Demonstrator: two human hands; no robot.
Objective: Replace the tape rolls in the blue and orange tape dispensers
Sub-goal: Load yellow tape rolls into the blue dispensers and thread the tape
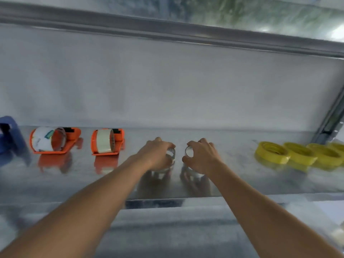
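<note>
Left hand: the left hand (158, 155) is curling its fingers round a small clear tape roll (172, 153), gripping it from above near the middle of the metal shelf (242, 183).
Right hand: the right hand (202, 157) is clamping a second clear roll (189, 151) between thumb and fingers, its open face turning toward the other hand.
Why held so: both rolls are sitting just apart and close to the shelf surface; whether they are resting on it or just off it cannot be told. Judging by the task, the person is probably taking one roll per hand as fresh stock for the dispensers.
Blue tape dispenser: the blue tape dispenser (11, 135) is standing at the shelf's far left edge, partly cut off; what it is holding cannot be told.
Orange tape dispensers: two are sitting left of the hands toward the back of the shelf. The left orange dispenser (70, 138) is carrying a white printed roll (43, 139); the right orange dispenser (119, 138) is carrying a pale translucent roll (104, 141). Both are lying well apart from the hands.
Yellow rolls: a row of yellow tape rolls (271, 151) is lying flat and overlapping toward the shelf's right end, untouched.
Focus: the frame is blurring, so fine detail on the rolls is unclear.
</note>
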